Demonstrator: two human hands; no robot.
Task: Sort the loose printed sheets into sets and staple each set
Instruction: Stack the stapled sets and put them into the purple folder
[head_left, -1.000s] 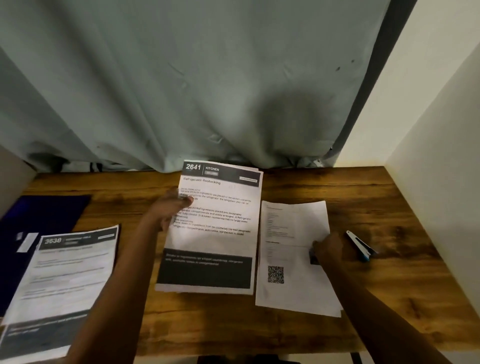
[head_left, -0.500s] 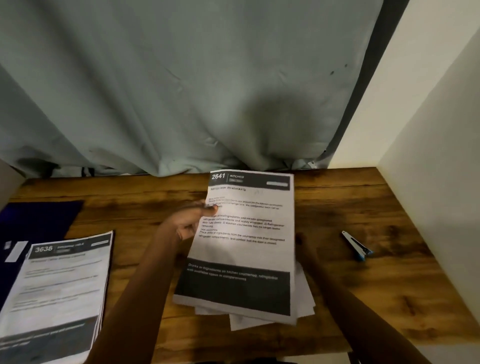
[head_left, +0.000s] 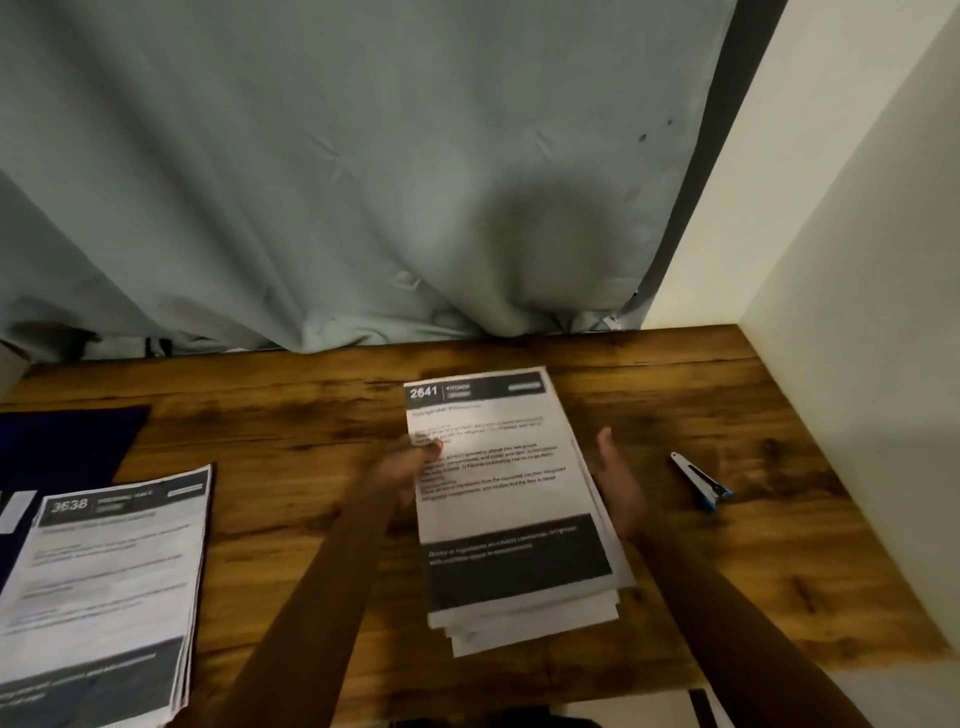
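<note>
A set of printed sheets headed 2641 (head_left: 511, 499) lies in the middle of the wooden desk (head_left: 291, 431), its lower sheets fanned out unevenly at the near edge. My left hand (head_left: 402, 470) pinches the set's left edge, thumb on top of the page. My right hand (head_left: 618, 486) stands edge-on with straight fingers against the set's right edge. A second set headed 3638 (head_left: 104, 587) lies at the near left. A small blue and silver stapler (head_left: 701, 483) rests on the desk to the right of my right hand.
A grey-green curtain (head_left: 363, 182) hangs along the desk's back edge. A white wall (head_left: 857, 312) closes the right side. A dark blue folder (head_left: 67, 447) with a white label lies at the far left, partly under the 3638 set.
The 2641 set has moved right onto the sheets that lay under my right hand. My right hand has left those sheets and now stands against the merged pile's right edge.
</note>
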